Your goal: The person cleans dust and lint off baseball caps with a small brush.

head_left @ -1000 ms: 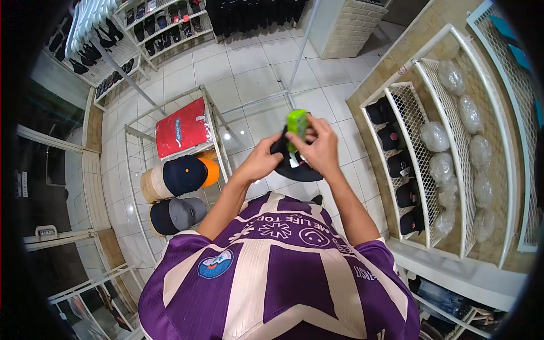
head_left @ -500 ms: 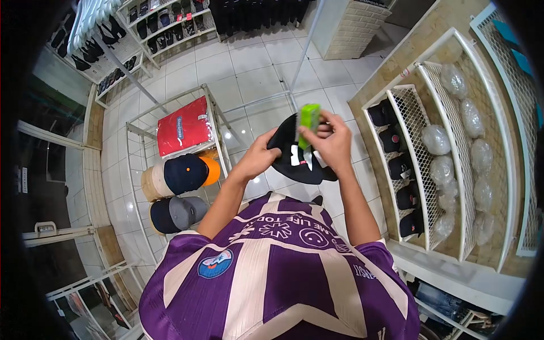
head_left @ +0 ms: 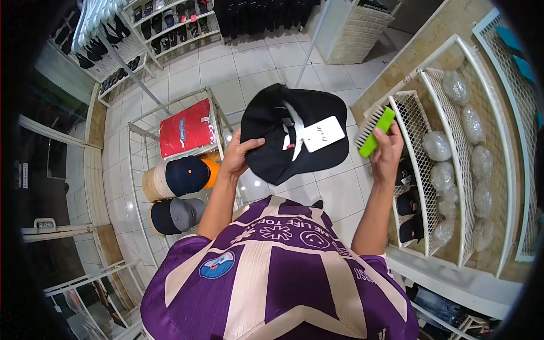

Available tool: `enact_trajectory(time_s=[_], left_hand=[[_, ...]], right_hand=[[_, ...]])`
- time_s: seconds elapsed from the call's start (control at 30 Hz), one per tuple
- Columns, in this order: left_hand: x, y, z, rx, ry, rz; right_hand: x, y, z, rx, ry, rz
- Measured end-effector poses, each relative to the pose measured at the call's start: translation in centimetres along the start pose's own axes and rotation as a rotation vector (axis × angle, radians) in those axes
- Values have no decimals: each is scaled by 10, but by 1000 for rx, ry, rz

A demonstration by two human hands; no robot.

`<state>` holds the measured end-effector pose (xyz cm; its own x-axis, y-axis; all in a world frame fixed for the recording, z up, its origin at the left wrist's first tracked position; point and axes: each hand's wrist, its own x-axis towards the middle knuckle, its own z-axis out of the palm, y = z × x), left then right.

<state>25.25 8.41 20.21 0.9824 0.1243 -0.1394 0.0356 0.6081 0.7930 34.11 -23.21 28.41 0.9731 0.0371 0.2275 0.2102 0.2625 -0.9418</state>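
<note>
A black cap (head_left: 323, 107) with its inside turned up hangs in front of my body, and my left hand (head_left: 241, 154) grips its left edge with the thumb on the inside. A white tag (head_left: 323, 134) dangles over the cap. To the right, apart from the cap, my right hand (head_left: 387, 152) holds a green brush (head_left: 377, 132) with pale bristles facing up and left.
A wire rack (head_left: 136, 164) on the left bears a red packaged garment (head_left: 187, 129) and several caps (head_left: 187, 174). White mesh shelves (head_left: 416, 122) with caps and clear plastic-wrapped bundles (head_left: 437, 146) line the right wall. Shoe shelves (head_left: 170, 25) stand at the back.
My right hand has moved right with the green brush, away from the cap. The cap has turned in my left hand, showing its inside and the tag more fully.
</note>
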Motion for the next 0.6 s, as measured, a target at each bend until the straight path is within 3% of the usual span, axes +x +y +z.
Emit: enact_trajectory(time_s=[0.17, 0.3, 0.37, 0.43, 0.53, 0.57, 0.6], left_hand=[[6, -16, -3, -11, -28, 18], [8, -25, 5, 0, -53, 8], [7, -30, 4, -4, -117, -43], [5, -26, 4, 77, -127, -47], [6, -11, 8, 504, -350, 87], [4, -8, 12, 503, -347, 81], [-2, 3, 27, 701, -352, 116]], right_hand=[[-6, 11, -16, 77, -95, 137], [-12, 23, -11, 104, -290, 307], [-8, 32, -7, 97, -274, 315], [-5, 31, -8, 132, -234, 338], [2, 22, -6, -126, -352, 338], [5, 18, -3, -125, -352, 344], [8, 11, 6, -350, -484, 241]])
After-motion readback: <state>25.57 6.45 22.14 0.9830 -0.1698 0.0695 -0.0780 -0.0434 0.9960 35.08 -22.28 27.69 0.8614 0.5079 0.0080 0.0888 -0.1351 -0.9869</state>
